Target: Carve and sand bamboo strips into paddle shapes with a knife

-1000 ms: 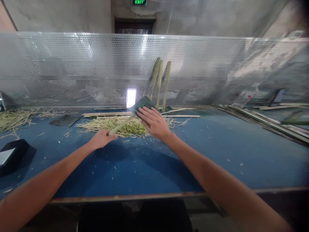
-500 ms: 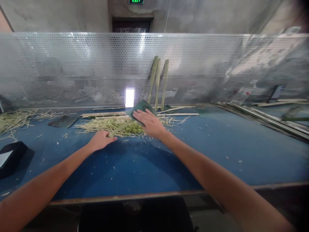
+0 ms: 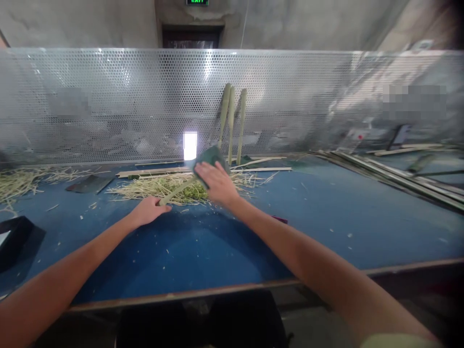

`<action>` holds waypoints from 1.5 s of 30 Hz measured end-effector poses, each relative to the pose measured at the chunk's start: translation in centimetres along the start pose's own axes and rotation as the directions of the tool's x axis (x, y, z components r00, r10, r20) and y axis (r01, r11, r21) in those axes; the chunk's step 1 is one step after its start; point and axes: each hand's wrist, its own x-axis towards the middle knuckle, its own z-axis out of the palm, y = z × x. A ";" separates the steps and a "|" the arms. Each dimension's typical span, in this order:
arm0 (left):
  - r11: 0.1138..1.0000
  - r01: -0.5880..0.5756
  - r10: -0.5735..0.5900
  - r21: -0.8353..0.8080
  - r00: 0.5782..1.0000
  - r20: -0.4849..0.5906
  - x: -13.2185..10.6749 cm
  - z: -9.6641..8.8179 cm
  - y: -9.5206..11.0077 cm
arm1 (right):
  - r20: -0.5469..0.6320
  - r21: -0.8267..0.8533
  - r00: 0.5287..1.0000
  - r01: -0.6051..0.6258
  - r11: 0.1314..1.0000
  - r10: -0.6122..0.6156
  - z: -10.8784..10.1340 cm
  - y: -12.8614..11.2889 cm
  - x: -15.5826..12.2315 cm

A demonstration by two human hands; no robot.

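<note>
My left hand (image 3: 149, 211) is closed round the near end of a pale green bamboo stick (image 3: 178, 190), which slants up and away to the right. My right hand (image 3: 217, 182) presses a dark green sheet of sandpaper (image 3: 214, 155) over the far part of that stick. Its fingers lie across the sheet, and the stick's far end is hidden beneath them. Under and behind the stick spreads a heap of thin pale shavings (image 3: 126, 188), with greener scraps (image 3: 195, 192) in the middle.
Three similar sticks (image 3: 231, 116) lean on the perforated metal screen (image 3: 119, 106) behind the blue table (image 3: 174, 261). Long strips (image 3: 391, 174) lie at right. A dark flat sheet (image 3: 90, 183), more shavings (image 3: 21, 181) and a black object (image 3: 18, 241) are at left.
The view has swung slightly right, so everything sits a little further left. Both hands keep their grips, with the sandpaper still on the stick. A dark red edge now shows beside my right forearm.
</note>
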 end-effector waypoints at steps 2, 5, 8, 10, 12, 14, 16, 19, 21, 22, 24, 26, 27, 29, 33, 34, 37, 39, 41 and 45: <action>1.000 -0.001 0.001 -0.013 1.000 0.011 0.0 0.0 -0.1 | 0.085 0.027 0.980 0.178 0.984 -0.180 -0.2 -0.1 -0.1; 0.999 0.009 -0.008 -0.032 1.000 0.028 0.0 -0.1 -0.2 | 0.001 -0.010 0.992 0.129 0.992 -0.129 -0.4 0.1 -0.2; 0.999 0.026 -0.025 -0.031 0.998 0.054 0.0 -0.1 -0.3 | -0.088 -0.026 0.996 -0.009 1.000 0.006 -0.5 0.3 -0.2; 0.999 0.038 -0.037 -0.019 0.998 0.060 0.1 0.0 -0.4 | -0.026 0.001 0.996 0.089 0.996 -0.089 -0.4 0.3 -0.2; 0.999 0.050 -0.049 -0.006 0.997 0.052 0.1 0.0 -0.5 | 0.017 0.026 0.982 0.186 0.982 -0.187 -0.3 0.4 -0.1; 0.998 0.060 -0.060 0.009 0.997 0.042 0.2 0.1 -0.7 | -0.052 0.016 0.993 0.112 0.994 -0.111 -0.2 0.5 0.1; 0.998 0.062 -0.062 0.026 0.997 0.035 0.3 0.2 -0.8 | -0.154 0.010 0.987 -0.051 0.999 0.052 -0.2 0.4 0.2; 0.997 0.046 -0.047 0.055 0.998 0.029 0.3 0.2 -0.7 | -0.060 0.037 0.998 0.028 0.999 -0.025 -0.1 -0.1 0.2; 0.997 0.034 -0.036 0.074 0.999 0.022 0.2 0.2 -0.6 | 0.031 0.063 0.990 0.137 0.989 -0.139 -0.2 -0.2 0.3; 0.996 0.032 -0.033 0.084 0.999 0.017 0.2 0.2 -0.6 | 0.028 0.061 0.992 0.120 0.991 -0.122 -0.3 -0.1 0.3; 0.994 0.029 -0.030 0.108 0.999 0.010 0.0 0.3 -0.5 | -0.064 0.038 0.997 -0.033 0.999 0.035 -0.3 0.1 0.4; 0.991 0.023 -0.024 0.133 1.000 0.008 -0.1 0.3 -0.4 | -0.110 0.042 0.988 -0.101 0.994 0.105 -0.3 0.1 0.3; 0.989 0.018 -0.019 0.146 1.000 0.007 -0.2 0.3 -0.3 | -0.080 0.054 0.995 -0.050 0.997 0.055 -0.2 0.1 0.2; 0.986 0.011 -0.011 0.168 1.000 0.002 -0.2 0.4 -0.2 | -0.009 0.089 0.998 0.070 0.994 -0.069 -0.1 0.1 0.1; 0.979 0.002 0.003 0.203 1.000 -0.025 -0.2 0.4 -0.1 | -0.126 0.081 0.980 -0.146 0.986 0.155 -0.2 0.3 0.2; 0.978 -0.001 0.008 0.208 1.000 -0.029 -0.2 0.4 0.0 | -0.159 0.080 0.964 -0.204 0.976 0.215 -0.2 0.3 0.2; 0.977 -0.007 0.015 0.213 0.999 -0.036 -0.3 0.4 0.1 | -0.055 0.101 0.997 -0.056 0.993 0.061 -0.3 0.6 -0.1; 0.977 -0.004 0.015 0.212 0.999 -0.049 -0.4 0.4 0.2 | -0.021 0.120 1.000 -0.005 0.993 0.008 -0.3 0.7 -0.2; 0.978 -0.002 0.016 0.210 0.998 -0.063 -0.5 0.5 0.3 | -0.082 0.114 0.989 -0.114 0.987 0.124 -0.2 0.8 -0.2; 0.980 -0.008 0.022 0.200 0.997 -0.067 -0.5 0.5 0.3 | 0.048 0.100 0.999 0.007 0.995 -0.012 -0.3 0.6 0.1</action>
